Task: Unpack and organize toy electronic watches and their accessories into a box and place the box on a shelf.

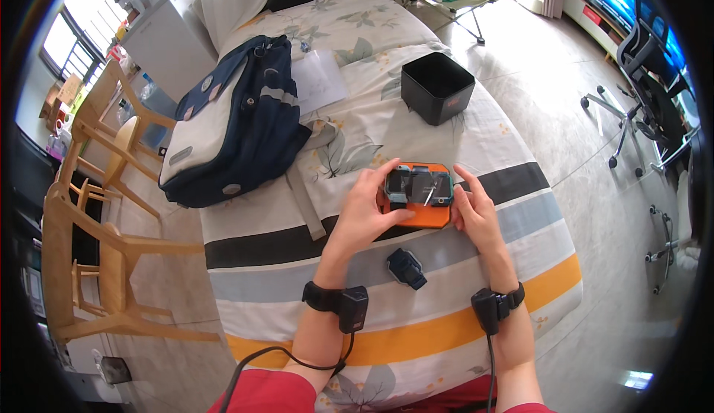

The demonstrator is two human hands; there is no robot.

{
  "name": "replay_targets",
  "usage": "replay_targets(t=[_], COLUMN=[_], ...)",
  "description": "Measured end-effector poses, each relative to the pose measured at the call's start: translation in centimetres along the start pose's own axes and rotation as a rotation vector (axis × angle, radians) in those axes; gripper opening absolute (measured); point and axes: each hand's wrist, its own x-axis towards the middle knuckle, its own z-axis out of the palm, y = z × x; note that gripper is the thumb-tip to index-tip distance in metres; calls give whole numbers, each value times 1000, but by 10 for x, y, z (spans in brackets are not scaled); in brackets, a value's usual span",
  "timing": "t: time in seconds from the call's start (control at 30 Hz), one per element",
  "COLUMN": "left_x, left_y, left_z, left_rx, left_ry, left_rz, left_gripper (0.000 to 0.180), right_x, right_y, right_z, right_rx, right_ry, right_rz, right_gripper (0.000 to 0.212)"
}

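Note:
Both hands hold an orange case [422, 217] over the striped cloth. A dark, glossy piece [420, 185] with grey corners covers most of its upper face; its exact kind is unclear. My left hand [363, 208] grips the left side, fingers along the far corner and thumb on the near edge. At the right edge, my right hand [476, 208] has its thumb and curled fingers against the side, its index finger reaching up by the corner. Just below, on a grey stripe, lies a dark blue digital watch [406, 268].
An open black square box [437, 89] stands farther back. To the left lie a navy and white backpack [238, 123], its grey strap [303, 197] and white paper [318, 80]. Wooden chairs [111, 257] flank the cloth-covered surface [513, 264]. Cables run from both wrist straps.

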Motion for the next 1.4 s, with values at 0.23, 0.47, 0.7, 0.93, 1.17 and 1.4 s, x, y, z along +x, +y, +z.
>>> replay_targets(t=[0.23,0.47,0.7,0.93,1.17,1.4], left_x=[7,9,0,-5,-14,-26], left_y=[-27,-11,-8,8,39,71], left_z=[-1,-11,-36,-30,-21,0], left_rx=[1,-591,-1036,-1157,-1091,-847], left_ry=[147,350,180,110,15,-153], left_rz=[76,-136,-152,-140,-36,-10], left_gripper=[40,26,25,31,49,65], right_x=[-3,-3,0,-2,-19,-46], right_y=[-4,-7,-20,-23,-30,-80], right_z=[2,2,4,-13,-39,28], right_rx=[-97,-108,-510,-303,-813,88], right_ry=[6,43,-13,146,285,31], right_rz=[-28,-40,-233,-138,-76,-324], right_gripper=[44,48,75,52,59,22])
